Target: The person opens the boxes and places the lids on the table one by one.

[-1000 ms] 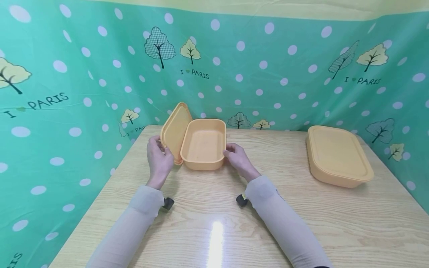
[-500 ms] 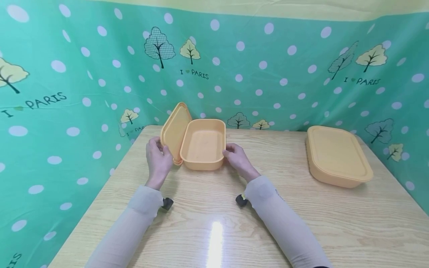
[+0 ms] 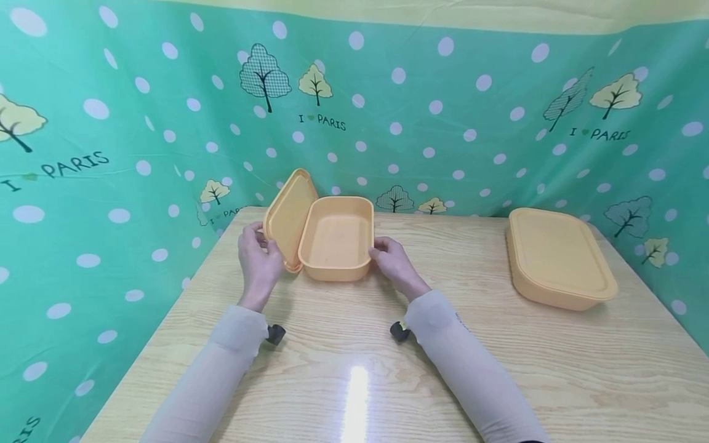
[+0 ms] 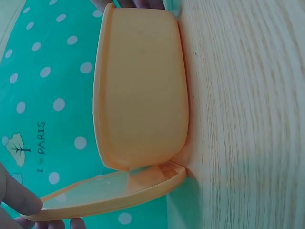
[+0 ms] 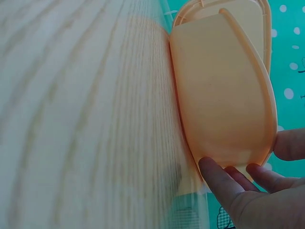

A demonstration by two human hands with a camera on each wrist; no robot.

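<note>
A yellow-orange plastic food container (image 3: 339, 272) stands uncovered on the table, with nothing visible inside it. Its lid (image 3: 289, 215) leans up on edge along the container's left side, its lower edge close to the table. My left hand (image 3: 259, 264) pinches the lid's near-left rim between thumb and fingers, also seen around the lid (image 4: 114, 205) in the left wrist view. On the opposite side my right hand (image 3: 396, 264) grips the container's right wall, thumb at the rim. In the right wrist view its fingers (image 5: 224, 183) lie against the outer wall.
A second container of the same colour (image 3: 562, 258), covered with its lid, sits at the table's right side. Behind the wooden table (image 3: 321, 344) hangs a green dotted curtain (image 3: 421, 123), close to its back and left edges.
My left hand has drawn slightly to the left, and the lid's upper edge has tipped a little outward with it. The right hand and both containers hold their places.
</note>
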